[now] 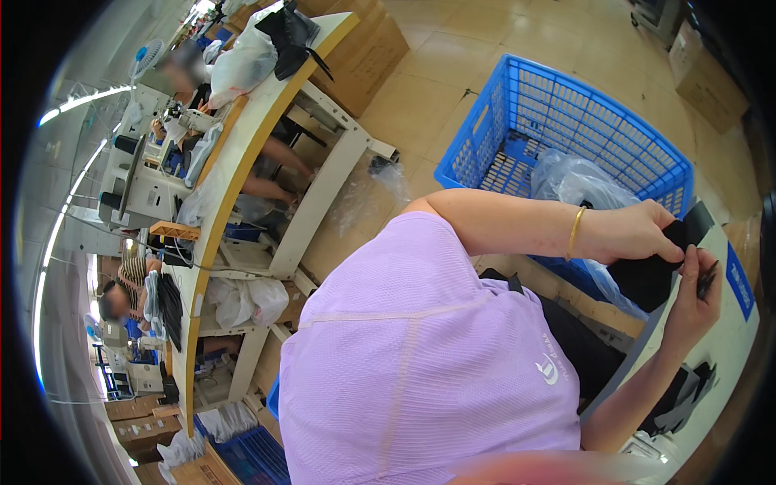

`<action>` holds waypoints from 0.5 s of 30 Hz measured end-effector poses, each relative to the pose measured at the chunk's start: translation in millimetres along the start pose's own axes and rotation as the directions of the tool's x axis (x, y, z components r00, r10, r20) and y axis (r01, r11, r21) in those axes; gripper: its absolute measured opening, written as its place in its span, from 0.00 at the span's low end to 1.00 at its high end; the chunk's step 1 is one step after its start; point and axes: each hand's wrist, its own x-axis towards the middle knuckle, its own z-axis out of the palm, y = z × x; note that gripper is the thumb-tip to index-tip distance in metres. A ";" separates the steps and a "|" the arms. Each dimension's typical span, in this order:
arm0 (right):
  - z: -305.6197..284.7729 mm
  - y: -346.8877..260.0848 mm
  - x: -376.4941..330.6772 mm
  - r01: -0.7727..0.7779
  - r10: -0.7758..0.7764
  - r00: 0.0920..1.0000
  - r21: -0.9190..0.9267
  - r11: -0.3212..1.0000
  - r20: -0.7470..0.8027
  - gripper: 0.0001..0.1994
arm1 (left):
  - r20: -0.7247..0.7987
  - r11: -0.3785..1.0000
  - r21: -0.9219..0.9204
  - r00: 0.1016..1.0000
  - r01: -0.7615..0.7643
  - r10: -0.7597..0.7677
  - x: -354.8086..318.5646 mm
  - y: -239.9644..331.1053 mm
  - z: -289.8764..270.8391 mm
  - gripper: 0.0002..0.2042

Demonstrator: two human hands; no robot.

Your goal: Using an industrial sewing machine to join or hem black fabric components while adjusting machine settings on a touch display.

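"Two hands meet at the right of the head view. What does each do?"

"The left hand (634, 233) pinches a limp black piece (647, 279) between thumb and fingers. The right hand (693, 299) has its thumb at the piece's edge, its fingers curled round a small dark object (709, 280), perhaps a tool; whether that thumb also grips the piece cannot be told."

"Why hold it so?"

"Probably to steady the edge: the left pinch bears the piece while its lower part hangs free. It lies between the crate and the white table (731, 339), where further dark pieces (683, 400) rest near the right forearm, presumably for easy reach."

"And the containers?"

"Just beyond the left forearm stands an open blue crate (582, 113) with perforated walls. Inside lies a translucent plastic bag (566, 174), slumped against the near side; something dark shows at it, of uncertain kind. The crate's place within arm's reach suggests convenience."

"Are there others?"

"On the yellow-edged bench, a bulging plastic bag (245, 66) sits beside a black boot (284, 40). Below the bench are white bags (263, 301), contents hidden, likely stowed to spare the worktop."
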 end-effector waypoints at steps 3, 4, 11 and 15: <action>1.6 -4.6 -1.9 0.065 -0.065 0.998 -0.084 0.994 0.004 0.04 | -0.032 0.994 0.107 0.999 0.020 -0.017 0.6 -2.5 -5.1 0.08; 0.4 -6.7 -3.5 0.138 -0.137 0.990 -0.069 0.988 0.023 0.03 | -0.090 0.987 0.161 0.995 -0.028 0.043 2.4 -4.1 -7.4 0.08; 0.3 -15.8 -3.4 -0.007 0.015 0.997 -0.114 0.993 0.069 0.11 | -0.320 0.922 0.007 0.873 -0.386 0.368 4.0 -6.2 -44.1 0.05; 8.3 -19.7 -3.4 -0.050 0.069 0.991 -0.160 0.986 0.116 0.18 | -0.331 0.875 0.108 0.813 -0.472 0.479 -0.3 -13.6 -63.6 0.05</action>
